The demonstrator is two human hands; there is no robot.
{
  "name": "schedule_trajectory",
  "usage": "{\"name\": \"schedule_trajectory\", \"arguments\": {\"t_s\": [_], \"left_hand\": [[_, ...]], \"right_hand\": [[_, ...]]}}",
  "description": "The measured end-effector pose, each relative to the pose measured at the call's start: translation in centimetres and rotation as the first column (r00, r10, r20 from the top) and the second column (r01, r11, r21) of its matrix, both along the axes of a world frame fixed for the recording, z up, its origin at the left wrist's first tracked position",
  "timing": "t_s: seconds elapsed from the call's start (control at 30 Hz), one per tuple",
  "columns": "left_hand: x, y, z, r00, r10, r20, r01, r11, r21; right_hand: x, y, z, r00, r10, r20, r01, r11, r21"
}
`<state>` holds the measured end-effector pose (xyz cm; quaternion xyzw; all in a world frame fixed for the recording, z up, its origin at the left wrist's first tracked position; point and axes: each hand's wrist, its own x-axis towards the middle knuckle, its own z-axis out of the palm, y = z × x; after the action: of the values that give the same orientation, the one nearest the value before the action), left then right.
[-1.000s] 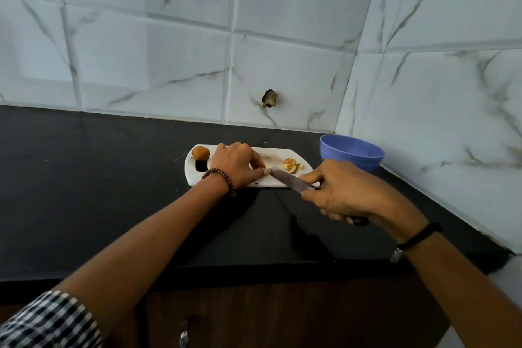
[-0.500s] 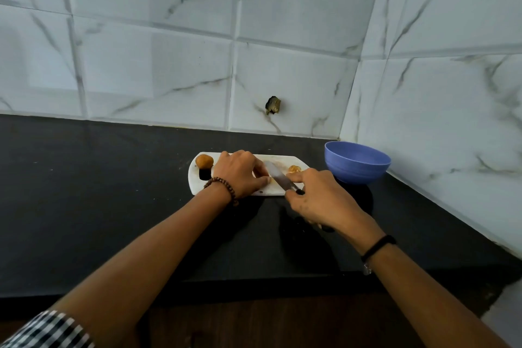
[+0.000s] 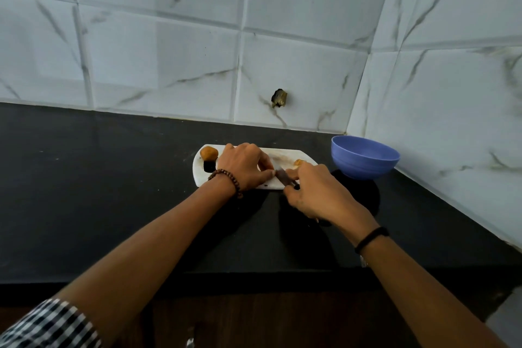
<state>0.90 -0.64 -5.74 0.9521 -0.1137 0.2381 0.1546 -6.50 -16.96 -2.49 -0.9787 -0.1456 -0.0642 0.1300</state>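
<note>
Closing in from the right, the right hand (image 3: pixel 316 192) now sits just beside the left hand (image 3: pixel 243 168), where a second ago it was nearer and further right with a long stretch of blade showing. Marble-look wall tiles (image 3: pixel 169 51) fill the far side and the right side, one of them broken by a small ragged hole (image 3: pixel 279 98). Below them a black countertop (image 3: pixel 113 192) runs from left to right. A blue bowl (image 3: pixel 364 158) stands in the far right corner, near the right end of a white cutting board (image 3: pixel 285 154) but apart from it. The left hand lies on the middle of the board, knuckles up and fingers bent, its fingertips pressed down right against the blade (whether they pin a piece underneath I cannot tell, as the hand hides that spot). The right hand is wrapped around the handle of a knife (image 3: pixel 282 176), with the forefinger stretched along it. Only a short length of dark blade shows between the two hands, angled down onto the near edge of the board. A whole orange-brown fruit (image 3: pixel 209 153) sits at the far left end of the board, beside its dark handle hole. A few cut pieces (image 3: pixel 300 162) peek out just beyond the right hand's knuckles. A bead bracelet (image 3: pixel 226 175) circles the left wrist and a black wristband (image 3: pixel 371 237) the right.
</note>
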Motion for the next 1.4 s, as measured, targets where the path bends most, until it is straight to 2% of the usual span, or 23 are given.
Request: {"name": "schedule_trajectory", "arguments": {"t_s": [0.37,0.5,0.57,0.7,0.8,0.93,1.17,1.4], "left_hand": [[0.0,0.0,-0.2,1.000,0.008,-0.004,-0.008,1.000,0.027],[-0.1,0.2,-0.1,1.000,-0.008,-0.002,0.008,1.000,0.011],[-0.2,0.3,0.0,1.000,-0.012,-0.005,0.012,1.000,0.007],[-0.2,0.7,0.3,1.000,0.021,0.021,-0.020,0.998,-0.061],[-0.4,1.2,0.5,0.997,0.067,0.043,-0.062,0.993,-0.102],[-0.3,1.8,0.4,0.995,0.090,0.047,-0.086,0.994,-0.069],[-0.3,2.5,1.0,0.999,0.038,0.016,-0.037,0.999,-0.032],[-0.3,3.9,1.3,0.999,0.046,-0.028,-0.048,0.997,-0.064]], "right_hand": [[-3.3,-3.1,1.0,0.989,-0.040,-0.143,0.024,0.993,-0.114],[-4.1,-4.6,2.0,0.980,-0.010,-0.197,0.003,0.999,-0.034],[-3.9,-4.8,2.1,0.990,-0.003,-0.142,0.011,0.999,0.054],[-3.1,-3.8,1.3,1.000,-0.003,-0.019,0.006,0.991,0.131],[-2.4,-2.6,0.3,1.000,0.024,-0.020,-0.022,0.991,0.134],[-1.5,-1.8,-0.6,0.995,0.053,-0.085,-0.044,0.993,0.111],[0.0,-5.0,-0.4,0.997,-0.029,-0.066,0.038,0.990,0.138],[1.0,-6.4,-0.1,0.998,-0.031,-0.056,0.044,0.966,0.253]]}}
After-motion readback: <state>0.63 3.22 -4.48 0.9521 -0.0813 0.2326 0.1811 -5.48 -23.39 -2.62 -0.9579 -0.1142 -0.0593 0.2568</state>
